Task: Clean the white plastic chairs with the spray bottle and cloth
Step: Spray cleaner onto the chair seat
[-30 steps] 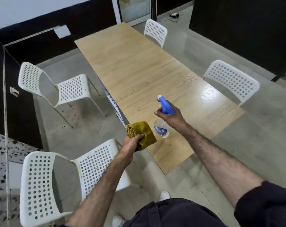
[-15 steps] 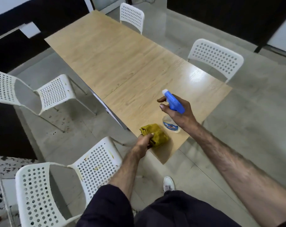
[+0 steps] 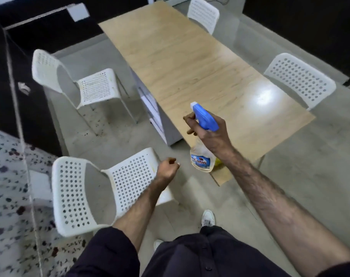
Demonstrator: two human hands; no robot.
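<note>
Grey flooring (image 3: 300, 176) surrounds a long wooden table (image 3: 190, 62) bounded by dark walls, with a speckled rug (image 3: 10, 196) at the near left. Four white plastic chairs are shown: one nearest the viewer at the near left (image 3: 86, 192), one farther along the left side (image 3: 84, 84), one at the right side (image 3: 302, 80), and one at the far end (image 3: 204, 13). The spray bottle (image 3: 202, 156), clear with a blue trigger head, is gripped at its neck by the right hand (image 3: 208, 132), fingers wrapped around it, above the table's near corner. The yellow cloth (image 3: 218, 161) is seen only as a sliver behind the bottle, apparently resting on that corner. The left hand (image 3: 168, 168) is loosely curled, nothing held, above the front edge of the nearest chair's seat.
</note>
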